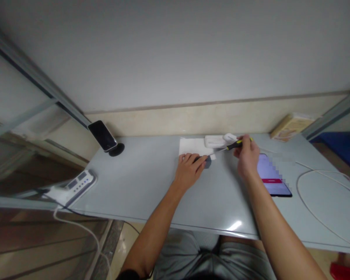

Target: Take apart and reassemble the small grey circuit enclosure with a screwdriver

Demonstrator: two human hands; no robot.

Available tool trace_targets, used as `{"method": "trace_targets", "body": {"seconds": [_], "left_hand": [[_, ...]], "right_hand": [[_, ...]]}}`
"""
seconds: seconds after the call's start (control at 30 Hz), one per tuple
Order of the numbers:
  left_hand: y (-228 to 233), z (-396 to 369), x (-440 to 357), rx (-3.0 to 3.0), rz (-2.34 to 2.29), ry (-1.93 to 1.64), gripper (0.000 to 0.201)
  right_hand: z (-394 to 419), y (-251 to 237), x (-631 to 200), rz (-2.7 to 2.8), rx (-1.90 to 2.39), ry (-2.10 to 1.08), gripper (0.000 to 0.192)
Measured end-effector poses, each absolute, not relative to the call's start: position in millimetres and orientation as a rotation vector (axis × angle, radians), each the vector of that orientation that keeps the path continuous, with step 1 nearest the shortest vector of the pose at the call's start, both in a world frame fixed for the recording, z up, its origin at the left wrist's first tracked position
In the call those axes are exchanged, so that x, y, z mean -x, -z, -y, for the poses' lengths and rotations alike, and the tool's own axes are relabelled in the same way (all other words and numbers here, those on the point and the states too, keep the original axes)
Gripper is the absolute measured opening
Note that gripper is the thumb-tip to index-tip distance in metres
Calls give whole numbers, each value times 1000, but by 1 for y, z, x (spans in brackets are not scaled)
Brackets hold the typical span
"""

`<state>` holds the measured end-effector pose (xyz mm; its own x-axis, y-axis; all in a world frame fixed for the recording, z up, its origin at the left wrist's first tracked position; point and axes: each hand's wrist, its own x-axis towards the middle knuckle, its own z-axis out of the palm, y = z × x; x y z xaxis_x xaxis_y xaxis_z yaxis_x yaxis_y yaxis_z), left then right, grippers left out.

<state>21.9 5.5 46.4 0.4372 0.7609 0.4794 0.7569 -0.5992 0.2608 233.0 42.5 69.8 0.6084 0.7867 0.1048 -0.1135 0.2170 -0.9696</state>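
My right hand (247,155) is closed round the black and yellow handle of a screwdriver (234,145), whose metal shaft points left. The screwdriver's tip reaches a small dark, box-like object (207,161) on the desk. Over that object lies my left hand (189,168), its fingers bent and pressing it down; they cover much of it, so its kind cannot be made out. Beneath and behind is a white sheet of paper (188,144). A white case-like item (214,141) and a smaller rounded white piece (230,137) sit just beyond the screwdriver.
A lit phone or tablet (270,175) lies by my right forearm. A white cable (301,190) loops at the right. On the left are a phone on a stand (102,136) and a power strip (76,187). A yellowish box (291,126) stands at the back right.
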Motion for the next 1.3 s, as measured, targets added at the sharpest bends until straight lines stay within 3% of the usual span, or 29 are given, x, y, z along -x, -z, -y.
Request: {"method": "trace_targets", "body": {"seconds": [0.2, 0.53, 0.73, 0.97, 1.3], "left_hand": [[-46, -2, -22, -2533, -1357, -1040, 31], [-37, -30, 18, -1769, -1736, -1721, 41], [-23, -36, 22, -1899, -1871, -1437, 22], [-15, -31, 17, -2013, -1945, -1107, 22], [-19, -30, 19, -2108, -1874, -1071, 14]], "right_hand": [[-43, -46, -228, 509, 1031, -1049, 57], [-27, -43, -197, 1162, 1244, -1009, 58], [-24, -42, -197, 1255, 1243, -1036, 56], [-22, -44, -198, 1270, 1242, -1015, 53], [-21, -47, -202, 1249, 1205, -1034, 58]]}}
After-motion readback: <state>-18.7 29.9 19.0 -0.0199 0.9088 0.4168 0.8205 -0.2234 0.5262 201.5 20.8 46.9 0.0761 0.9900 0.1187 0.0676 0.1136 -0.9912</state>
